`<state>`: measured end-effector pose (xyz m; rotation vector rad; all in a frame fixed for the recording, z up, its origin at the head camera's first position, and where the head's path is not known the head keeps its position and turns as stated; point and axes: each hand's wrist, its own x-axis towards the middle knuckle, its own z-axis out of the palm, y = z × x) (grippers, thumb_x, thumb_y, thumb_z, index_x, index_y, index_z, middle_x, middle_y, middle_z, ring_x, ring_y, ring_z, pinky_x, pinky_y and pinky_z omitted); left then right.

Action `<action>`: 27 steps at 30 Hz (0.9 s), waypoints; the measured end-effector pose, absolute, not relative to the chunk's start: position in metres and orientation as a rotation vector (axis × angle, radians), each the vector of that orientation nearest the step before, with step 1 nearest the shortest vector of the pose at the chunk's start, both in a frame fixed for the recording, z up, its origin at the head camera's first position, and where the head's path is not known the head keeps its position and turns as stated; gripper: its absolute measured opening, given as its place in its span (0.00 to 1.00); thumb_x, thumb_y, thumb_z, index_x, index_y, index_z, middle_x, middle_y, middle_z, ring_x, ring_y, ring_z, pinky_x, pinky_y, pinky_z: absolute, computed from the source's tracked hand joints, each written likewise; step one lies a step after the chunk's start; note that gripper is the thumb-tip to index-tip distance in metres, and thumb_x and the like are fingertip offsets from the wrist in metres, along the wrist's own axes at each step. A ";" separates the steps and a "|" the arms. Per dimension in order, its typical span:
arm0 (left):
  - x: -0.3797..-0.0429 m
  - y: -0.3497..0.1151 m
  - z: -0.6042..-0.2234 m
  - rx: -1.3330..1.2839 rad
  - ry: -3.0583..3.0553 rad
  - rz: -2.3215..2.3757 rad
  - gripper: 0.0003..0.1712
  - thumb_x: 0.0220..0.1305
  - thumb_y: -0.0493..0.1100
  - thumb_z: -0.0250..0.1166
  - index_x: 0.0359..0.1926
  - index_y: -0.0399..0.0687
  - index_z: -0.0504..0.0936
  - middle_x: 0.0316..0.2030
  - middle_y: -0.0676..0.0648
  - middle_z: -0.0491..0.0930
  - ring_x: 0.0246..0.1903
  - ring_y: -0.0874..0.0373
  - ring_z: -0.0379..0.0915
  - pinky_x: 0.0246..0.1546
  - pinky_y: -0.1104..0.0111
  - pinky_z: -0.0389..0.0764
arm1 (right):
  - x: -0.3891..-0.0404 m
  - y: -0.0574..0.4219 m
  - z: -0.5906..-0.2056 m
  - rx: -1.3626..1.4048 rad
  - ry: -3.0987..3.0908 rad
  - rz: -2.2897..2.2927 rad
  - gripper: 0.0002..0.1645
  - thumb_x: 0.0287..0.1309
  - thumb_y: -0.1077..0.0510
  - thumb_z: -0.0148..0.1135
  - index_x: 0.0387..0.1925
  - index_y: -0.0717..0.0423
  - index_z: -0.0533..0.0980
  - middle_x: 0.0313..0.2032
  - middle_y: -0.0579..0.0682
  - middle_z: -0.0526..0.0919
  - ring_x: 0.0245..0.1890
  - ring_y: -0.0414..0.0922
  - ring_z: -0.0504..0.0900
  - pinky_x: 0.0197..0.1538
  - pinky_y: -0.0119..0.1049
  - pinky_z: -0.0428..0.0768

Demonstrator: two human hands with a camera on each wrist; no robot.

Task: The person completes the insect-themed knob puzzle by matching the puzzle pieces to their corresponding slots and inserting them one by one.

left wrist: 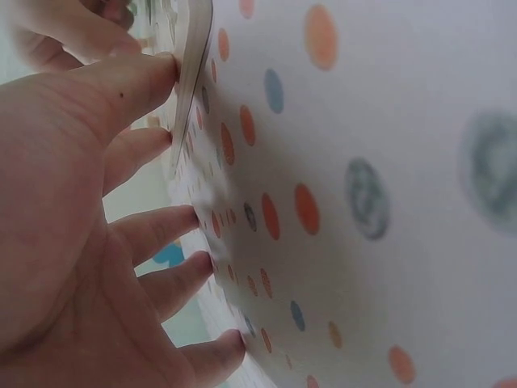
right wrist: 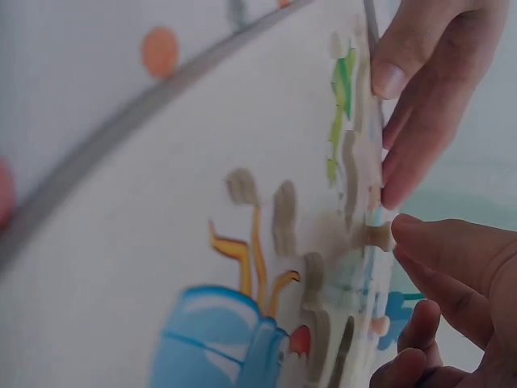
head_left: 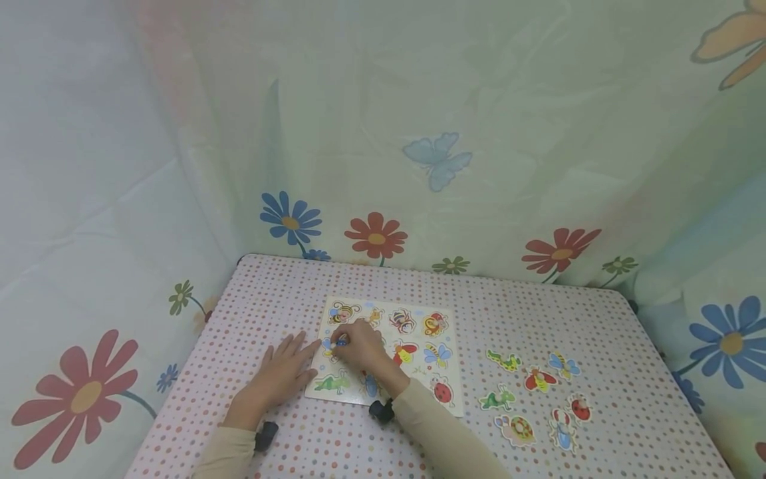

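My right hand (head_left: 362, 347) reaches over the left side of an insect peg puzzle board (head_left: 458, 394). Its thumb and fingertips pinch a small blue-winged insect puzzle piece (head_left: 328, 349), mostly hidden by the fingers. In the right wrist view, the thumb meets a small wooden knob (right wrist: 376, 235) low over the board. My left hand (head_left: 276, 380) lies at the board's left edge with fingers spread. Its thumb (left wrist: 153, 81) touches that edge, while the other fingertips reach toward the dotted tabletop. A green grasshopper picture (head_left: 332, 383) shows between the hands, near the board's lower left corner.
Loose insect pieces lie right of the board: caterpillar (head_left: 503, 361), blue-winged insect (head_left: 564, 365), red-winged insect (head_left: 540, 380), grasshopper (head_left: 497, 398), snail (head_left: 515, 430), ladybug (head_left: 580, 408) and blue beetle (head_left: 562, 430). A flowered curtain (head_left: 335, 120) hangs behind the dotted table (head_left: 275, 286).
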<state>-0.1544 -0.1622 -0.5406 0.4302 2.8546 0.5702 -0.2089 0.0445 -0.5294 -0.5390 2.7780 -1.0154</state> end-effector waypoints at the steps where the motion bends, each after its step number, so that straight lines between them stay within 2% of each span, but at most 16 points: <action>1: -0.154 -0.162 -0.541 0.426 2.853 0.566 0.35 0.73 0.52 0.60 0.76 0.56 0.63 0.77 0.38 0.50 0.75 0.37 0.41 0.69 0.34 0.41 | -0.208 0.046 -0.528 -0.542 2.775 -1.022 0.08 0.55 0.56 0.74 0.38 0.46 0.87 0.23 0.40 0.72 0.29 0.40 0.68 0.38 0.42 0.66; 8: -0.154 -0.162 -0.541 0.434 2.858 0.569 0.35 0.72 0.52 0.61 0.76 0.54 0.63 0.76 0.37 0.51 0.75 0.36 0.42 0.69 0.33 0.42 | -0.199 0.059 -0.517 -0.572 2.778 -1.099 0.08 0.57 0.56 0.73 0.40 0.50 0.87 0.31 0.44 0.77 0.31 0.40 0.71 0.38 0.42 0.68; 11: -0.154 -0.161 -0.540 0.426 2.851 0.581 0.35 0.72 0.52 0.60 0.76 0.54 0.63 0.77 0.38 0.50 0.75 0.36 0.41 0.69 0.34 0.41 | -0.194 0.067 -0.514 -0.556 2.770 -1.159 0.08 0.57 0.58 0.72 0.40 0.53 0.86 0.31 0.45 0.76 0.29 0.41 0.71 0.35 0.39 0.71; 15: -0.153 -0.161 -0.540 0.420 2.852 0.582 0.35 0.72 0.52 0.61 0.76 0.54 0.63 0.77 0.38 0.50 0.75 0.36 0.41 0.69 0.34 0.41 | -0.188 0.080 -0.510 -0.545 2.781 -1.222 0.08 0.57 0.59 0.71 0.40 0.54 0.86 0.29 0.44 0.74 0.27 0.41 0.69 0.27 0.33 0.69; 21: -0.153 -0.161 -0.541 0.422 2.861 0.577 0.35 0.72 0.52 0.60 0.76 0.55 0.63 0.77 0.38 0.50 0.75 0.37 0.41 0.70 0.35 0.41 | -0.179 0.104 -0.508 -0.536 2.841 -1.241 0.07 0.59 0.59 0.71 0.40 0.53 0.86 0.30 0.44 0.74 0.26 0.40 0.67 0.27 0.33 0.67; 27: -0.153 -0.161 -0.541 0.414 2.855 0.571 0.35 0.73 0.52 0.60 0.76 0.55 0.62 0.77 0.38 0.49 0.75 0.38 0.41 0.70 0.36 0.40 | -0.169 0.127 -0.501 -0.452 2.875 -1.283 0.07 0.58 0.59 0.72 0.40 0.52 0.86 0.31 0.44 0.76 0.24 0.40 0.70 0.24 0.31 0.69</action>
